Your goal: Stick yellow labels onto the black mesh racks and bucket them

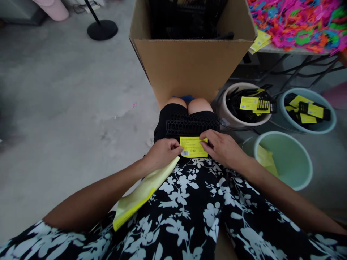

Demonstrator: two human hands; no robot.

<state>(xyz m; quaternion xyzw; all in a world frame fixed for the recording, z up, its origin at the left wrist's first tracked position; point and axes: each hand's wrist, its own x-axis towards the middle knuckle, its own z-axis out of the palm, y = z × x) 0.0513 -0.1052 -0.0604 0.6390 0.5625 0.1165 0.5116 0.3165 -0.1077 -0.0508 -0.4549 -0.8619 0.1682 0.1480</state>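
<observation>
A black plastic tray with a honeycomb mesh lies across my lap. A yellow printed label with a barcode is at its near edge; I cannot tell how much of it is stuck down. My left hand is closed in a pinch at the label's left edge. The fingers of my right hand pinch the label's right edge. A pale backing sheet with yellow labels slants down under my left hand and wrist, across my lap.
A tall open cardboard box holding black items stands right in front of my knees. To the right are a whitish bucket and a blue bucket of labelled black pieces, plus a green bucket containing yellow paper. Colourful plastic pieces cover a table.
</observation>
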